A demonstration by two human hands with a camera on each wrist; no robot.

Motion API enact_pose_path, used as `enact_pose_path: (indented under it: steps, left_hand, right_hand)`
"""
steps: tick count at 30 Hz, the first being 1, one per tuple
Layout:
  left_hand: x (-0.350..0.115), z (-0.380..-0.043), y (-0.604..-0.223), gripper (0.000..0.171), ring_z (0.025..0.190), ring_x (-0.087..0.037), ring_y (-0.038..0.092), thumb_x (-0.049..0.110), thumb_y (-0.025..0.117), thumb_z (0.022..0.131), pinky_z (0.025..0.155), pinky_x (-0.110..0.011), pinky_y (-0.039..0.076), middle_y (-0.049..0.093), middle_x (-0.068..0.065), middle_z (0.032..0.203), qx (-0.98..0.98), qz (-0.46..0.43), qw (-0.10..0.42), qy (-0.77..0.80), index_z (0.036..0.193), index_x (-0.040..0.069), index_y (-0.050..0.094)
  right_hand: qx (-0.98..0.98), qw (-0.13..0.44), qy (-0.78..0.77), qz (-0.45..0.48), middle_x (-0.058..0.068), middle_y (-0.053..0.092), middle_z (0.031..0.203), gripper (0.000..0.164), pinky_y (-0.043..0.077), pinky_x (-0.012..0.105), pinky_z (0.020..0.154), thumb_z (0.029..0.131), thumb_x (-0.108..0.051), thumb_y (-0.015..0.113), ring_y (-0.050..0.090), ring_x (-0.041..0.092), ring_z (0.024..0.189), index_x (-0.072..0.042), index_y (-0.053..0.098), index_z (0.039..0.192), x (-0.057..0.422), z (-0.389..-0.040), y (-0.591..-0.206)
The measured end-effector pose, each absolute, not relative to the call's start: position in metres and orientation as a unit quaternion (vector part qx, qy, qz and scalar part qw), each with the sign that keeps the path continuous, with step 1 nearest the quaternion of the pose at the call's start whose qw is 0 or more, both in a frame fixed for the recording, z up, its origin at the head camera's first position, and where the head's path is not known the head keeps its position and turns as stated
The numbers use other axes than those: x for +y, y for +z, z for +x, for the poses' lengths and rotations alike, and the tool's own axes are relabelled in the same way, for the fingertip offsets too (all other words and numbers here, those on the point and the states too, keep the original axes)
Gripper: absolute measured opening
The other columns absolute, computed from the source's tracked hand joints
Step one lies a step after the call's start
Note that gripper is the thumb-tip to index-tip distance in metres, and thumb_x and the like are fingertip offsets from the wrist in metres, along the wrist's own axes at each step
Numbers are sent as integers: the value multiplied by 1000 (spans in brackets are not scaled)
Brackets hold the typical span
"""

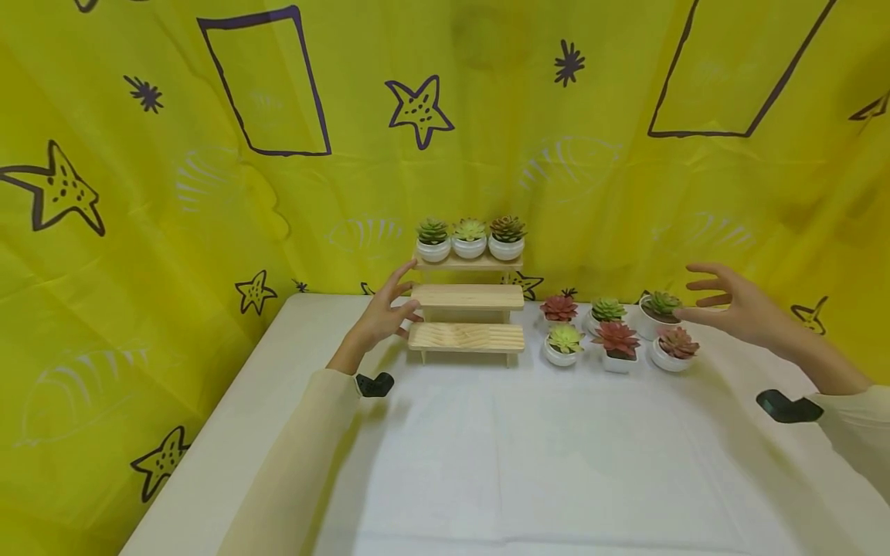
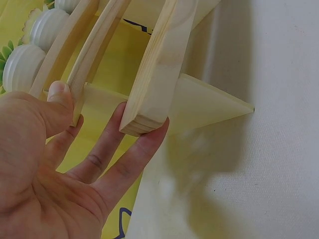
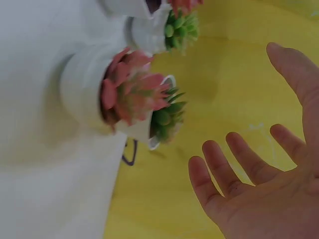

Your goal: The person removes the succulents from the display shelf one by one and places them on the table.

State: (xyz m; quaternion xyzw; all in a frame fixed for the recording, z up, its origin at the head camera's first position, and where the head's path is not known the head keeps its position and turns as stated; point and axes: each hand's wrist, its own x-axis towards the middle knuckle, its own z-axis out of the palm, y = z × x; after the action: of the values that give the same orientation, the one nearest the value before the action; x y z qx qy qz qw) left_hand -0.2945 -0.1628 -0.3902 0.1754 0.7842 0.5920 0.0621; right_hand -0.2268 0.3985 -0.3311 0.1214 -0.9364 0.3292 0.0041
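My left hand (image 1: 381, 313) is at the left end of a three-tier wooden stand (image 1: 466, 337). In the left wrist view its thumb and fingertips grip the ends of the middle board (image 2: 97, 50) and the bottom board (image 2: 159, 74). Three potted succulents line the top board: dark green (image 1: 433, 241), pale green (image 1: 469, 239) and brownish (image 1: 507, 238). My right hand (image 1: 740, 307) holds nothing, fingers spread, just right of a green succulent in a white pot (image 1: 657, 315). A pink succulent (image 1: 673, 350) stands in front of that pot, also in the right wrist view.
Right of the stand, more potted succulents form two rows: two red ones (image 1: 559, 309) (image 1: 616, 341), a green one (image 1: 608, 310) and a yellow-green one (image 1: 562, 344). A white cloth covers the table (image 1: 542, 463). Behind it hangs a yellow patterned curtain (image 1: 480, 170).
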Motion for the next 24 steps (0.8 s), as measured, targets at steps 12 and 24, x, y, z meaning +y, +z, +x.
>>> enact_pose_path:
  steps: [12, 24]
  left_hand:
    - [-162, -293, -390, 75, 99, -38, 72, 7, 55, 106, 60, -48, 61, 25, -20, 166, 787, 161, 64, 592, 160, 49, 24]
    - [-162, -295, -391, 76, 100, -38, 72, 5, 56, 106, 61, -50, 61, 25, -20, 166, 785, 164, 64, 594, 160, 49, 24]
  right_hand:
    - [-929, 17, 338, 150, 33, 40, 152, 84, 44, 74, 97, 97, -27, 74, 46, 55, 131, -3, 24, 161, 347, -244, -303]
    - [-909, 6, 376, 179, 25, 40, 155, 85, 44, 67, 102, 97, -31, 74, 45, 48, 136, -9, 25, 162, 287, -271, -292]
